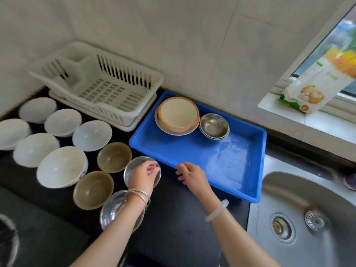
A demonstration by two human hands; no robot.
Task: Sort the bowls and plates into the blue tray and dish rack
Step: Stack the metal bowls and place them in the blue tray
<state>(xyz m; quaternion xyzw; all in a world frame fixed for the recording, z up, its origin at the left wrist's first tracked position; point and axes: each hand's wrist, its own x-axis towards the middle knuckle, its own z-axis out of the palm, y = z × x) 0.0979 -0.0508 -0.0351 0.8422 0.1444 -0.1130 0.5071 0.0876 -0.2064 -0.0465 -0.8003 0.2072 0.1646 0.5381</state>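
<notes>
- Steel bowl (129, 169): on the black counter (173, 224), at 9 o'clock of the blue tray's near corner. The left hand (143, 177) grips its far rim with curled fingers.
- Right hand (189, 175): at the blue tray's near edge, fingers loosely curled, holding nothing.
- Blue tray (221, 164): cream bowl stack (178, 112) at its 11 o'clock, nested steel bowls (213, 125) at 12.
- Dish rack (100, 81): white, at 10 o'clock of the tray.
- Brown bowls (114, 157): two, at 9 o'clock of the gripped bowl; white bowls (61, 166) beyond them.
- Second steel bowl (113, 209): at 7 o'clock, under the left forearm.
- Sink (308, 218): at 4 o'clock of the tray.
</notes>
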